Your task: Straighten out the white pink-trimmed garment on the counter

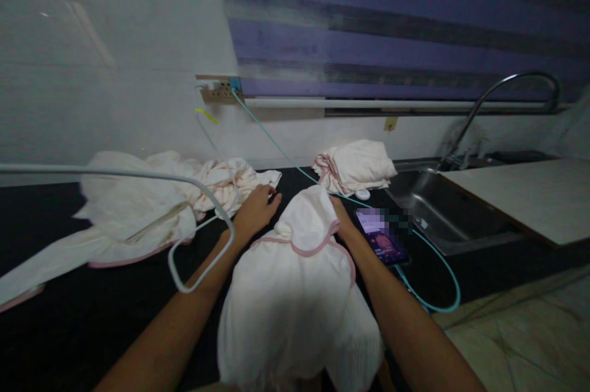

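Note:
A white garment with pink edging (pixel 295 294) bulges up in front of me, its pink-trimmed hood-like flap at the top. Against the right side of that flap is my right hand (pixel 338 215), closed on the cloth; its fingertips are hidden behind the fabric. My left hand (pixel 258 211) is to the left of the garment, fingers loosely apart and empty, next to a crumpled white cloth with pink edging (pixel 230 180). Another white garment with pink trim (pixel 142 226) lies spread at the left, its sleeve stretching toward the lower left.
A folded white cloth stack (pixel 364 164) sits near the wall. A phone (pixel 382 238) lies right of my right arm, with a teal cable (pixel 276 143) running to the power strip (pixel 221 92). A grey bent rod (pixel 198 182) crosses the left side. The sink (pixel 442 214) is at the right.

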Motion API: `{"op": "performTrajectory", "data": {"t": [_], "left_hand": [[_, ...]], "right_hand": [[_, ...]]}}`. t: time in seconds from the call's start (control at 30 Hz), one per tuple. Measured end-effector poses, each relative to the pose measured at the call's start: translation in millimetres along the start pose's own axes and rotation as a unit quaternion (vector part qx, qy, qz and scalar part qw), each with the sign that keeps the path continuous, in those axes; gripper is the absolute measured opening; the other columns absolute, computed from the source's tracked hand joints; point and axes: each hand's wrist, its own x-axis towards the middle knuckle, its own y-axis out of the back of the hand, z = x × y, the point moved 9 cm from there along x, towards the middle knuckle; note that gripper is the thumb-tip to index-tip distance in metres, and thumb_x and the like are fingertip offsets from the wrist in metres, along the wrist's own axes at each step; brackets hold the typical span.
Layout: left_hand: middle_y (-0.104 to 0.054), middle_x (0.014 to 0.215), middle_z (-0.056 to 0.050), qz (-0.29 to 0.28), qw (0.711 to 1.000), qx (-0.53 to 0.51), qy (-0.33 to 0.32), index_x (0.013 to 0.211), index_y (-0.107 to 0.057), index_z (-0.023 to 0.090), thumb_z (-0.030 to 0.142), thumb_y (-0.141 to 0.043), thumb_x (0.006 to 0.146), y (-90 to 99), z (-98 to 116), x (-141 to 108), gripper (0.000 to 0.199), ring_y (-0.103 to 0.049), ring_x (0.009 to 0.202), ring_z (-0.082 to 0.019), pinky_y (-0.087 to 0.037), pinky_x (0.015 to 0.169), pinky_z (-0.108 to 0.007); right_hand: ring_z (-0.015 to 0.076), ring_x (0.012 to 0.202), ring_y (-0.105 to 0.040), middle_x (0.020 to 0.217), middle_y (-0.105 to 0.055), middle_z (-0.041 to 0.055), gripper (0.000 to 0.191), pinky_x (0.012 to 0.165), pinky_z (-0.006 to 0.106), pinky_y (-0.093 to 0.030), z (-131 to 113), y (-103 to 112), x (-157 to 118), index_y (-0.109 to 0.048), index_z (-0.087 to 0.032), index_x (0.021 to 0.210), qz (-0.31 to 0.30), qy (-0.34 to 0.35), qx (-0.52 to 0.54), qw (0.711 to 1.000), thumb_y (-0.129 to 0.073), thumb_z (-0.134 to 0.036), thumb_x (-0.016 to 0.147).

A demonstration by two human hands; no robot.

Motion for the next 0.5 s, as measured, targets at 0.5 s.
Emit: {"op": "performTrajectory", "data": {"t": [0.5], "left_hand": [[-0.076, 0.09, -0.006, -0.286, 0.912, -0.291, -0.048, 0.085, -0.076, 0.019, 0.051, -0.067, 0.084, -62.1, 61, -30, 0.033, -0.064, 0.082, -0.024, -0.048, 0.076, -0.031]], "right_hand": [[0.024, 0.112, -0.064, 0.119, -0.072, 0.0087, 0.059, 0.101, 0.039, -0.049, -4, -25, -9, -0.057, -0.021, 0.147, -0.071, -0.043, 0.026, 0.996, -0.056, -0.052, 0.097]]}}
